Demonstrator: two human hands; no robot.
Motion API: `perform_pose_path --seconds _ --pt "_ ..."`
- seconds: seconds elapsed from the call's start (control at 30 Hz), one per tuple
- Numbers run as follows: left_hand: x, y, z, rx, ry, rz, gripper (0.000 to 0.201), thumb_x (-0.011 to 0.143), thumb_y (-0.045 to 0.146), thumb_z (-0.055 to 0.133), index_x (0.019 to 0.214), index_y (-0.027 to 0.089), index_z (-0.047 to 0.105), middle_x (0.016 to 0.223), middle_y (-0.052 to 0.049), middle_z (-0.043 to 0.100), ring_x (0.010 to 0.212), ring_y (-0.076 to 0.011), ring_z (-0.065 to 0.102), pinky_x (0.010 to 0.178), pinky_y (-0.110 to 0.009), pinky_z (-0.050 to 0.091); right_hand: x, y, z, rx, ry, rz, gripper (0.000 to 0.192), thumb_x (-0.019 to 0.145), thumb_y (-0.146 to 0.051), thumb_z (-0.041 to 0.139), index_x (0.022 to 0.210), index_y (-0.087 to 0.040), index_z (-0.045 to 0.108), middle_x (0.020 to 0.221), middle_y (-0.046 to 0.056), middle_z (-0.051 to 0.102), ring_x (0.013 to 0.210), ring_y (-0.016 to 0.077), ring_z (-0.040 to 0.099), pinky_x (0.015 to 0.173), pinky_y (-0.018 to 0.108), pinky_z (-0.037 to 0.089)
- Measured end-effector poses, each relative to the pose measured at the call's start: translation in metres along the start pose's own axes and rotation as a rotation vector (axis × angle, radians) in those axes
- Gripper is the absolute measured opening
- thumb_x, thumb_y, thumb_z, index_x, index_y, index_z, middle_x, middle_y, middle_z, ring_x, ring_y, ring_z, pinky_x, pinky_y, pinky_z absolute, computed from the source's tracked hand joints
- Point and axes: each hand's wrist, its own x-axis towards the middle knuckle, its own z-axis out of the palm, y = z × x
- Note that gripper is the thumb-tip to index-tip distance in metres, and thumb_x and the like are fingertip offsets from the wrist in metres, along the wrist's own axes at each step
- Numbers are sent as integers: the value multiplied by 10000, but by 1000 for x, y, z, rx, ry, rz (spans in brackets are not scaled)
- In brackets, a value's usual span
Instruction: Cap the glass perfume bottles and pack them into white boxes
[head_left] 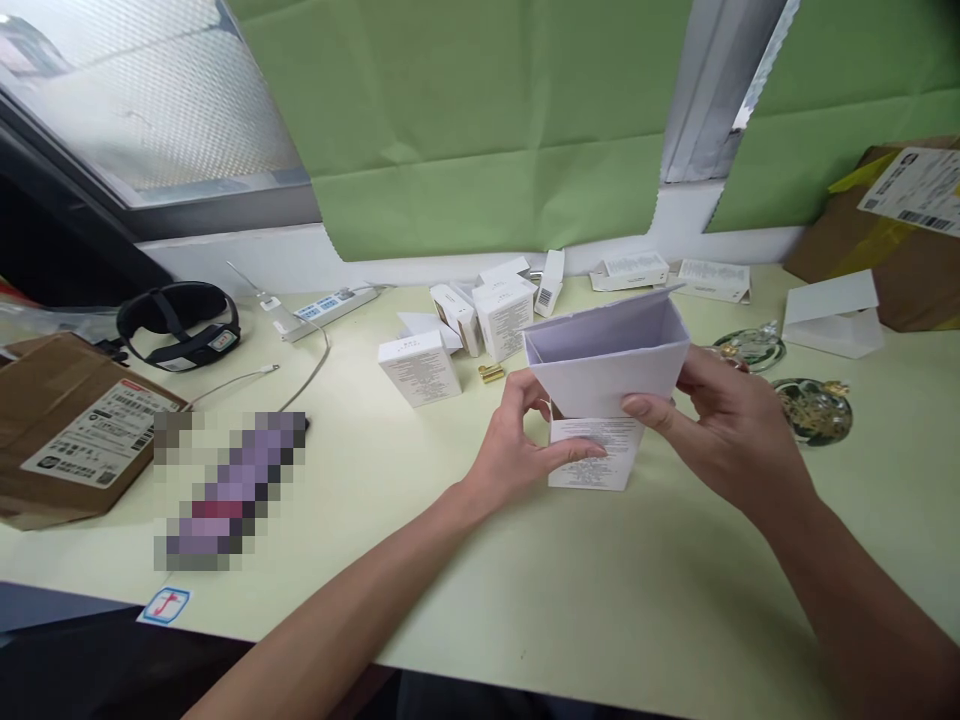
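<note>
Two bare forearms reach over a pale table (525,600). The left hand (517,450) pinches a small printed white carton (596,455); the right hand (731,430) grips an open white paper tray (607,360) directly above it. More cartons (420,368) lie beyond the left hand.

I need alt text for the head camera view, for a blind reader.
Two bare hands, left hand and right hand, hold an open white paper box above a small printed carton on a pale table.
</note>
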Motion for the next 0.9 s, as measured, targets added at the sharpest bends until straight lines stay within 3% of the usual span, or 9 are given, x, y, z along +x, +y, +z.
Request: perform_pose_path --seconds 0.33,0.5,0.67,0.9 --pt "1 -4 0 28 18 68 707 701 386 860 1233 274 409 1197 -56 597 1026 -192 614 770 -312 511 4 -1 -5 -112 -153 -5 271 964 -468 522 1172 -364 661 908 15 623 787 180 560 627 308 467" --pt "0 -12 0 66 67 150 739 667 395 879 1240 284 425 1174 -39 591 950 -164 609 745 -297 515 6 -1 -9 49 -190 -13 247 937 -410 590 1168 -370 667 1126 18 619 1034 219 589 788 338 511" --pt "-1 -15 0 103 120 176 767 677 400 870 1275 296 400 1204 -49 586 946 -163 605 784 -314 514 4 3 -5 159 -109 56 327 870 -384 689 1188 -387 616 1120 -7 647 1035 216 607 879 376 517" --pt "1 -16 -1 88 130 142 746 673 384 878 1259 300 425 1190 -38 585 1009 -178 589 817 -314 504 4 12 -2 202 -108 92 380 826 -383 737 1192 -399 638 1191 -15 663 1090 237 608 942 433 508"
